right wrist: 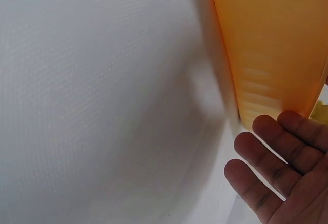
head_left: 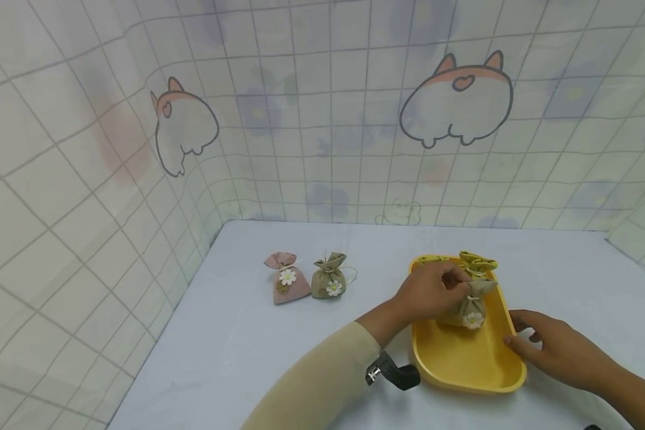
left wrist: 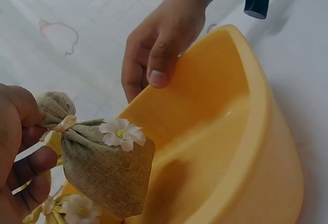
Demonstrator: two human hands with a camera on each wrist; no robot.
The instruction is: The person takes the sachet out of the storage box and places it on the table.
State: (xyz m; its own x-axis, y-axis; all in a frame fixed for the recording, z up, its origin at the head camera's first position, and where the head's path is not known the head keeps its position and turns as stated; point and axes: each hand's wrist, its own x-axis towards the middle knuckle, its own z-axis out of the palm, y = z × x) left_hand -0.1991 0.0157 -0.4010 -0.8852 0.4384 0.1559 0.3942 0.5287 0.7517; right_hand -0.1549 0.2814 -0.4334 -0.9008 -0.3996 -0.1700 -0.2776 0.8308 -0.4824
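My left hand [head_left: 430, 291] pinches the gathered top of a greenish-brown drawstring pouch [left wrist: 105, 167] with a white flower on it. The pouch hangs tilted over the back part of a yellow plastic tray [head_left: 467, 377]. Behind it, in the tray, are yellow pouches [head_left: 475, 263], partly covered by my hand and the held pouch. At the tray's right side is my right hand [head_left: 561, 346]; its thumb [left wrist: 158, 78] lies over the rim and its fingers [right wrist: 279, 160] reach along the outer wall.
Left of the tray, a pink pouch [head_left: 292, 286] and another greenish-brown pouch [head_left: 328, 282] lie side by side on the white tablecloth [head_left: 220, 358]. A patterned curtain [head_left: 328, 119] closes off the back and sides. A black camera mount [head_left: 395, 371] sticks out from my left wrist.
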